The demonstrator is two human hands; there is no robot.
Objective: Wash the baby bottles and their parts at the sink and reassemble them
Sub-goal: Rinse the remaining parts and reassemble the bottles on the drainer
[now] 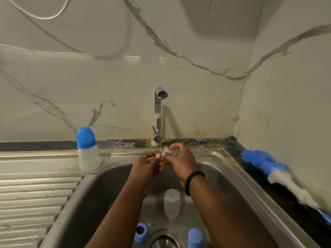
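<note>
- A small clear bottle part (167,150) — likely a teat, though it is too small to tell for sure — is held under the stream of water (161,126) running from the tap (157,113), above the steel sink (100,194).
- The part is pinched by the fingers of the left hand (146,164) and the right hand (180,161), which are brought together at the fingertips; a black bead bracelet (192,181) is worn on the right wrist.
- An uncapped clear bottle (172,204) is seen lying in the sink basin below the hands, with a blue ring (141,232) and a blue cap (195,238) near the drain (163,238).
- A capped bottle (88,149) is stood upright on the sink's rim, at the left corner by the ribbed draining board (32,203).
- A blue-and-white bottle brush (274,172) is laid on the dark table at the right, along the marble-patterned wall (206,51).
</note>
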